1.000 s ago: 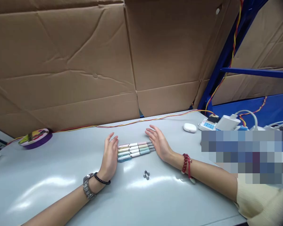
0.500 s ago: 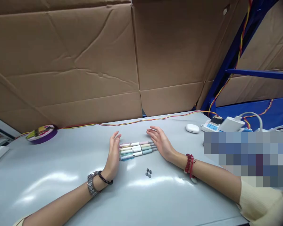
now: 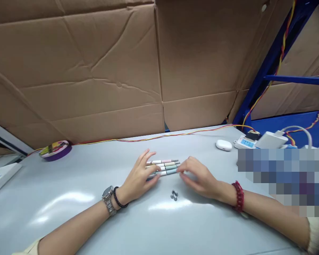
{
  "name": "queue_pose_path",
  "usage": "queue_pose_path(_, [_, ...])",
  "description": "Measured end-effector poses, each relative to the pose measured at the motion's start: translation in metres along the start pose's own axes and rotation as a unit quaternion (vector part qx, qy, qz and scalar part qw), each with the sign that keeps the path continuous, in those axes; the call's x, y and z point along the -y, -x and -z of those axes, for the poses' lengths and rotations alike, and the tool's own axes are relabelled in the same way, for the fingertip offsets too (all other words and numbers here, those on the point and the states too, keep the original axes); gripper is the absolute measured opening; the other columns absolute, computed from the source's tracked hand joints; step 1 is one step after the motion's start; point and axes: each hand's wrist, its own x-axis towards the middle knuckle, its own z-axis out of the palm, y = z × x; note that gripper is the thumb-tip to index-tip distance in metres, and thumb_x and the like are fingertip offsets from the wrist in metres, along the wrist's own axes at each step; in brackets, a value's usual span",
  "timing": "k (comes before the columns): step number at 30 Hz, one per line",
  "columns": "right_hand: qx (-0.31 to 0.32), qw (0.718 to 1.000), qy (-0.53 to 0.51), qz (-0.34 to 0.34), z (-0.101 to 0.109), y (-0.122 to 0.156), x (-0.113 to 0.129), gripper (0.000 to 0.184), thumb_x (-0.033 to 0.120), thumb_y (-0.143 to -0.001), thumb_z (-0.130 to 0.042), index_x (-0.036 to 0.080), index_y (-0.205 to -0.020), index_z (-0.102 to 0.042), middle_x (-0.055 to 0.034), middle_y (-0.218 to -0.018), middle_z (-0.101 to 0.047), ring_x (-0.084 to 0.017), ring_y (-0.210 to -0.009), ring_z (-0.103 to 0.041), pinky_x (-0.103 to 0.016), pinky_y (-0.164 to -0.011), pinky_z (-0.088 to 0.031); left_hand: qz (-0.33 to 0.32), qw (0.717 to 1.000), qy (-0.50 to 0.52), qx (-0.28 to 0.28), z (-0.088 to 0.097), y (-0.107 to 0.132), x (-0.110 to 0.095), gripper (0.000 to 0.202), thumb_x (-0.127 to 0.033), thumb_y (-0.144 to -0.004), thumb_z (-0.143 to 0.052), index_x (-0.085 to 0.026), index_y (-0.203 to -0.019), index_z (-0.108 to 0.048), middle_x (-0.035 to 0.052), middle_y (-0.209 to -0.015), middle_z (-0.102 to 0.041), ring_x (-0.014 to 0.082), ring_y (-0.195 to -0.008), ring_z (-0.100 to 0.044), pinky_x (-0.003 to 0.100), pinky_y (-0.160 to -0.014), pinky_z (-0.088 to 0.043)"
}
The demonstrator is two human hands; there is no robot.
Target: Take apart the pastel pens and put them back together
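Observation:
Several pens lie side by side in a row on the table. They have white middles and pastel barrels, with a pink pen (image 3: pixel 167 161) farthest from me and a blue pen (image 3: pixel 171 171) nearest. My left hand (image 3: pixel 138 175) lies over their left ends, fingers apart, thumb and index finger beside the blue pen; it hides those ends. At the right end, my right hand (image 3: pixel 199 177) has its thumb and fingertips drawn together around the blue pen's tip. Small grey metal pen tips (image 3: pixel 174 195) sit in a cluster on the table, nearer me than the pens.
A white earbud case (image 3: pixel 223 145) lies at the back right, beside a power strip (image 3: pixel 244 142) with plugs. A round purple tin (image 3: pixel 57 152) stands at the back left. Twisted wires (image 3: pixel 127 139) run along the table's back edge below cardboard (image 3: pixel 108 71). Part of the right side is pixelated.
My hands have turned from upright at the two ends of the pens to palms down over them. The right fingers have closed at the blue pen's tip. The view has shifted slightly.

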Motion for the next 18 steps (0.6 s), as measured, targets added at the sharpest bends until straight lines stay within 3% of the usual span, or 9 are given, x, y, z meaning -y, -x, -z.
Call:
queue_pose_path(2, [0.089, 0.984, 0.104, 0.110, -0.002, 0.008, 0.007, 0.009, 0.019, -0.082, -0.058, 0.020, -0.088, -0.065, -0.0042, -0.076, -0.066, -0.018, -0.069, -0.051, -0.033, -0.069, -0.039, -0.035, 0.997, -0.062, 0.030, -0.001, 0.001, 0.000, 0.015, -0.025, -0.088, -0.052, -0.022, -0.099, -0.062, 0.0098, -0.143, -0.033, 0.0323, -0.138, -0.017, 0.050, -0.108, -0.029])
queue_pose_path(5, [0.169, 0.923, 0.254, 0.234, -0.005, 0.014, 0.011, 0.015, 0.017, -0.086, -0.052, 0.015, -0.098, -0.060, -0.0065, -0.079, -0.065, -0.017, -0.068, -0.049, -0.030, -0.065, -0.038, -0.010, 0.997, -0.064, 0.043, -0.003, 0.001, 0.003, 0.014, -0.028, -0.088, -0.054, -0.021, -0.099, -0.060, 0.0106, -0.142, -0.033, 0.0328, -0.137, -0.018, 0.050, -0.106, -0.033])
queue_pose_path(7, [0.186, 0.915, 0.283, 0.220, -0.005, 0.014, 0.011, 0.019, 0.024, -0.084, -0.057, 0.015, -0.100, -0.059, -0.0058, -0.079, -0.064, -0.017, -0.069, -0.048, -0.030, -0.065, -0.038, 0.008, 0.997, -0.051, 0.051, -0.004, 0.000, 0.006, 0.013, -0.031, -0.088, -0.055, -0.021, -0.095, -0.059, 0.0100, -0.141, -0.034, 0.0325, -0.136, -0.020, 0.049, -0.105, -0.035])
queue_pose_path(12, [0.219, 0.924, 0.298, 0.094, -0.003, 0.013, 0.008, 0.043, 0.039, -0.070, -0.070, 0.016, -0.104, -0.057, -0.0054, -0.086, -0.063, -0.020, -0.077, -0.050, -0.032, -0.071, -0.037, 0.022, 0.997, -0.035, 0.063, -0.007, 0.001, 0.008, 0.017, -0.038, -0.087, -0.056, -0.021, -0.089, -0.056, 0.0094, -0.142, -0.032, 0.0323, -0.136, -0.019, 0.050, -0.105, -0.034])
queue_pose_path(15, [0.230, 0.926, 0.287, 0.081, -0.002, 0.012, 0.008, 0.037, 0.038, -0.073, -0.068, 0.017, -0.102, -0.058, -0.0051, -0.088, -0.063, -0.019, -0.079, -0.050, -0.032, -0.072, -0.037, 0.024, 0.998, -0.020, 0.056, -0.007, 0.002, 0.007, 0.015, -0.035, -0.091, -0.051, -0.021, -0.088, -0.055, 0.0088, -0.143, -0.030, 0.0305, -0.136, -0.018, 0.049, -0.105, -0.033])
queue_pose_path(18, [0.211, 0.932, 0.270, 0.121, -0.002, 0.012, 0.008, 0.025, 0.029, -0.080, -0.060, 0.017, -0.101, -0.057, -0.0044, -0.083, -0.062, -0.018, -0.074, -0.049, -0.031, -0.070, -0.036, 0.045, 0.999, 0.010, 0.011, -0.005, 0.001, 0.006, 0.014, -0.033, -0.093, -0.047, -0.021, -0.090, -0.054, 0.0087, -0.140, -0.035, 0.0293, -0.134, -0.022, 0.048, -0.105, -0.031])
